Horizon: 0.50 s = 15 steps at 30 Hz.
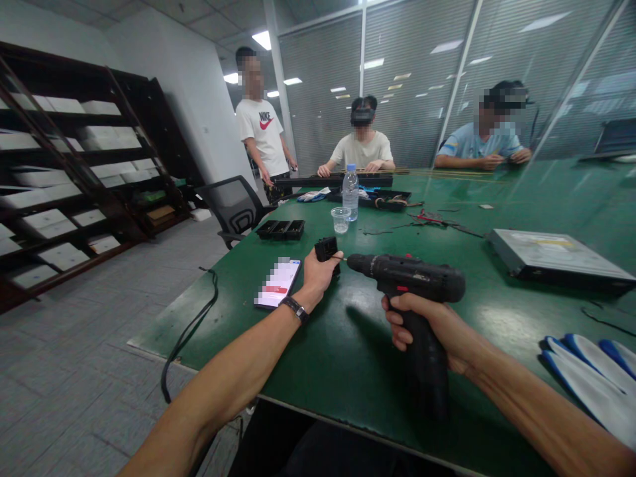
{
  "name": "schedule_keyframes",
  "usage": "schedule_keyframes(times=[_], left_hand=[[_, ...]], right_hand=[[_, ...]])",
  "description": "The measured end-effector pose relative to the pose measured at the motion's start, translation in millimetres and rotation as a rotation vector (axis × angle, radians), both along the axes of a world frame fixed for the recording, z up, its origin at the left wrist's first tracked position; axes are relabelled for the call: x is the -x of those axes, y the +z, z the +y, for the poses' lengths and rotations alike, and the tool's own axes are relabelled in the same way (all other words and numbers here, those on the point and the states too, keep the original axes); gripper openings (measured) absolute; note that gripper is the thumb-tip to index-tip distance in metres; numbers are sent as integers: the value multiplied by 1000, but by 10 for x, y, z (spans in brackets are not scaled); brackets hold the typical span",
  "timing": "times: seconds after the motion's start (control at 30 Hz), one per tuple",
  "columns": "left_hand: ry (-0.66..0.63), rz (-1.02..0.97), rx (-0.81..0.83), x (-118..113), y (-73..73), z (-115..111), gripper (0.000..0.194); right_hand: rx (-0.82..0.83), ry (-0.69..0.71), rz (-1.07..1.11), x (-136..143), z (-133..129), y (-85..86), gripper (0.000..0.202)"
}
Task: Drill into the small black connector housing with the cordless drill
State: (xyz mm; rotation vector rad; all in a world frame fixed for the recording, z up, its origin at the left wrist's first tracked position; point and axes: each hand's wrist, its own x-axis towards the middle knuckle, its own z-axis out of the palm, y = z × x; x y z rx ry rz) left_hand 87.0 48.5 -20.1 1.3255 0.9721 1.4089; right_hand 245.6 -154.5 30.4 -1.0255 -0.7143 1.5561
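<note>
My right hand (410, 318) is wrapped round the grip of a black cordless drill (412, 273), which points left above the green table. My left hand (318, 275) grips a small black plastic part (326, 249) with open cells on its top. The bit at the drill's chuck reaches to the side of this part, by my left thumb; whether it has entered the plastic I cannot tell. A phone (278, 285) with a lit screen lies just left of my left wrist.
On the green table (368, 411) stand a clear plastic cup (340, 220), a water bottle (350, 192) and a black divided tray (281, 230). To the right lie a metal-cased box (561, 258) and white-and-blue gloves (591, 377). A black cable (191, 328) hangs over the left edge. Three people are across the table.
</note>
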Motion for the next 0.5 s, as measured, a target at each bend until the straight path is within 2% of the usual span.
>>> schedule_keyframes(times=[0.5], left_hand=[[-5, 4, 10, 5, -5, 19, 34]], right_hand=[[17, -11, 17, 9, -13, 26, 28]])
